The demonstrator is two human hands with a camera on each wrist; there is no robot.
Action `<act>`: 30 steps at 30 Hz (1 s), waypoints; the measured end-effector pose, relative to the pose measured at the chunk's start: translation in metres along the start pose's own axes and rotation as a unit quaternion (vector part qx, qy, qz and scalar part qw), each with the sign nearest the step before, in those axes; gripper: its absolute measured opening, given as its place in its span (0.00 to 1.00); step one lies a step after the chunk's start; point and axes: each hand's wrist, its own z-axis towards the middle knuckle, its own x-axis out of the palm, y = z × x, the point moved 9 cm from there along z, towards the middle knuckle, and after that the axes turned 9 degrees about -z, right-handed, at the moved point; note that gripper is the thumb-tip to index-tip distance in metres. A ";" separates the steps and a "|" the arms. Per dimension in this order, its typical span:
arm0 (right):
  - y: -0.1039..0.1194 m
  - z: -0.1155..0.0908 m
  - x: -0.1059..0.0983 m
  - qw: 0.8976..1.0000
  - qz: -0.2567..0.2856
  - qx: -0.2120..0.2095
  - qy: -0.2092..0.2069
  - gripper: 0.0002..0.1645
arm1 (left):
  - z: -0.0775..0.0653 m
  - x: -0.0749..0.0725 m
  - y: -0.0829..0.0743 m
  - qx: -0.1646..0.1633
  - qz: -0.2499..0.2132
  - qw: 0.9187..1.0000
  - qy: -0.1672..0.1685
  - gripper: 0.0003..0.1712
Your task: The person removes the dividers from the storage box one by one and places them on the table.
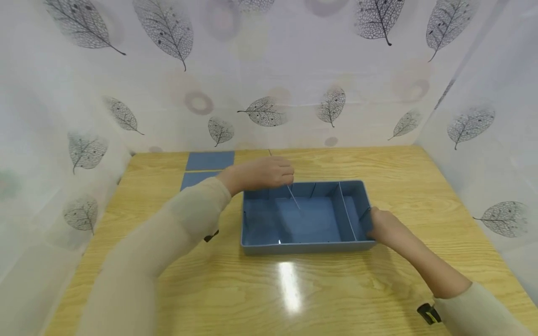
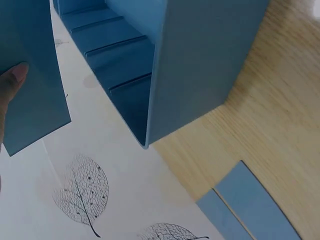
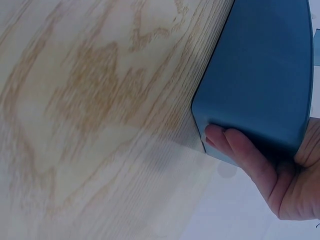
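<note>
A blue rectangular storage box (image 1: 307, 248) lies on the wooden table with its compartments facing up. One divider (image 1: 347, 212) stands across it near the right end. My left hand (image 1: 269, 171) is over the back wall and pinches a thin blue divider panel (image 2: 37, 100) by its edge. Seen edge-on in the head view, the panel (image 1: 293, 197) slants above the box's large compartment. With my right hand (image 1: 388, 228) I grip the box's right end. In the right wrist view, its fingers (image 3: 245, 150) lie against the outer wall; the thumb is hidden.
Two flat blue panels, one farther back (image 1: 210, 160) and one nearer (image 1: 196, 178), lie on the table left of the box. A leaf-printed white curtain (image 1: 260, 70) hangs behind the table and along both sides. Slots line the box's inner walls.
</note>
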 end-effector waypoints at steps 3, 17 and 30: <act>0.001 0.000 -0.001 1.000 -0.004 0.000 -0.001 0.26 | -0.011 -0.004 0.000 -0.007 0.011 1.000 -0.011 0.06; 0.004 -0.004 -0.004 1.000 -0.004 0.000 -0.003 0.23 | -0.061 -0.014 -0.004 -0.062 -0.012 0.998 -0.006 0.04; 0.002 -0.003 -0.001 1.000 0.000 0.004 0.002 0.24 | -0.095 -0.024 -0.010 -0.089 -0.025 0.996 -0.017 0.10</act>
